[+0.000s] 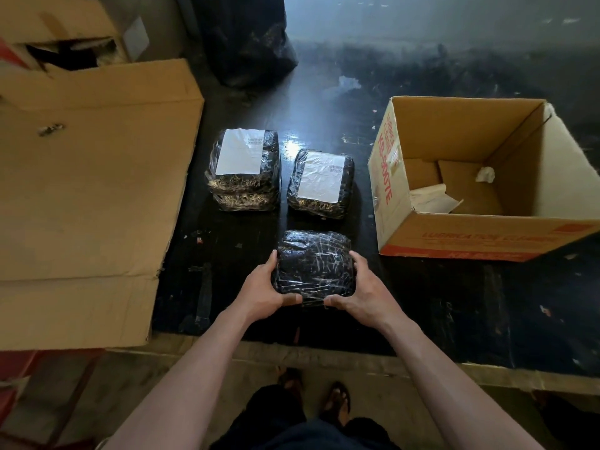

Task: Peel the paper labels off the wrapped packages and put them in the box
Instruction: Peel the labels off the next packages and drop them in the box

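Near the front edge of the black counter (422, 303), both hands grip one wrapped package: the left hand (266, 287) curls round its left side and the right hand (360, 287) round its right, thumbs on the near edge. This near package (313, 264) shows only black wrap and clear film on top; no paper label is visible on it, so it looks already peeled, though its underside is hidden.

Behind it, two more remain to be done. The back-left package (243, 190) still carries its left label (240, 152), and just beside it the back-right package (319, 196) carries its right label (321, 175), which is wrinkled under film.

To the right stands the open box (470, 235), well apart from the hands. Inside lie a crumpled scrap (485, 174) and a flat sheet (433, 198) of white paper, probably peeled labels. By this showing, the job is roughly a third done.
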Motion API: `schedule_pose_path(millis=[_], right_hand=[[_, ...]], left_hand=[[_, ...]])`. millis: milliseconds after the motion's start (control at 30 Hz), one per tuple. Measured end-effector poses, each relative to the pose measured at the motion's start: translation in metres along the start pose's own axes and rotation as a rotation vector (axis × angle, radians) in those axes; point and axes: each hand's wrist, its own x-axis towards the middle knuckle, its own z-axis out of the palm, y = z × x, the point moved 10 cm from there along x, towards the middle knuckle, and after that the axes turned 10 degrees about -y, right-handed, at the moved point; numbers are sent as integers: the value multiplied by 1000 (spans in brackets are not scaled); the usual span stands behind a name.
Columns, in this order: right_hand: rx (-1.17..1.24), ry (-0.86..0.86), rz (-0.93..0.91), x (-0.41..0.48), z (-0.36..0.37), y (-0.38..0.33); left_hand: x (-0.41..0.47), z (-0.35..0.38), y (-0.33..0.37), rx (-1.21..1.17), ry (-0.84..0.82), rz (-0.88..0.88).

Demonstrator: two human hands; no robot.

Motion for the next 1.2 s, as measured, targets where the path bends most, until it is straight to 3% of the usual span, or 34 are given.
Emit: schedule_pose_path(millis=[100,233,667,1200], right_hand=[[-53,33,-39,8,-17,-19],[-127,73,-69,35,-43,-51],[-165,194,48,133,-103,-79],[-135,245,138,163,-119,-65]], left_hand=[[7,-26,10,-77,73,-8],[33,-60,40,27,168,47],[135,-75,89,245,216,116],[147,-75,92,74,357,92]])
